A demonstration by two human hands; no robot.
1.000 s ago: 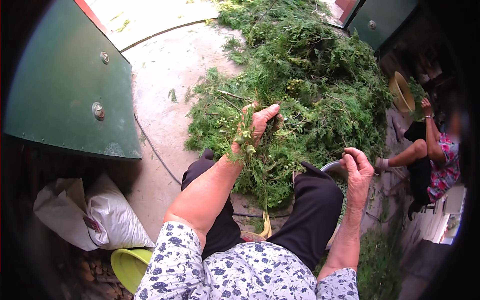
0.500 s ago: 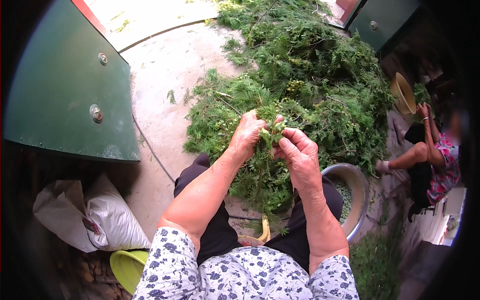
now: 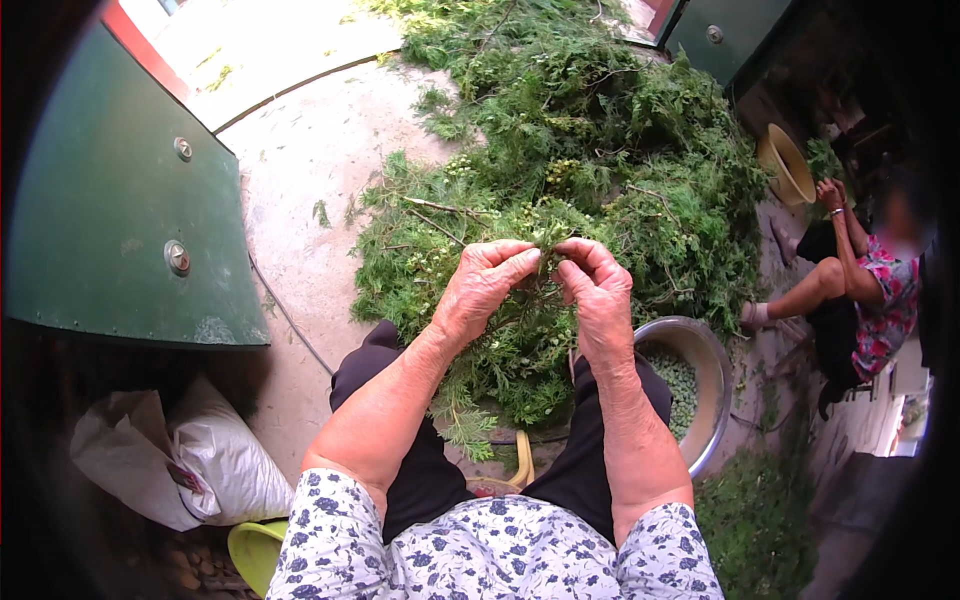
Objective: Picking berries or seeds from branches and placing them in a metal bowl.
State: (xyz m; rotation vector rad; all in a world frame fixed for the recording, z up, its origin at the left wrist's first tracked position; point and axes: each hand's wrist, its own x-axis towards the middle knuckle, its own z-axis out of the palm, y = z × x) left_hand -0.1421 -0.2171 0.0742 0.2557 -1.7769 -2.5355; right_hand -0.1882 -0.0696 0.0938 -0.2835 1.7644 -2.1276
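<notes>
In front of me my left hand (image 3: 488, 285) pinches an evergreen sprig (image 3: 549, 237) with flat, scaly green leaves between thumb and fingers. From the other side my right hand (image 3: 598, 292) meets it, thumb and forefinger closed on the same sprig. Whatever small bit lies between those fingertips is hidden. Below and behind both hands spreads a big heap of cut evergreen branches (image 3: 640, 215), dotted with pale green cones. By my right knee a metal basin (image 3: 712, 415) holds many small green cones (image 3: 676, 388).
To the right sits another person (image 3: 880, 290), hands on greenery beside a tan basin (image 3: 786, 165). A green metal door (image 3: 120, 200) stands at left, another (image 3: 735, 35) at far right. White sacks (image 3: 225, 450) and a yellow-green basin (image 3: 255, 555) lie lower left.
My hands have come level, fingertips meeting at the sprig's top. The leafy stem hanging below them has shifted left and lower. The view has moved slightly.
</notes>
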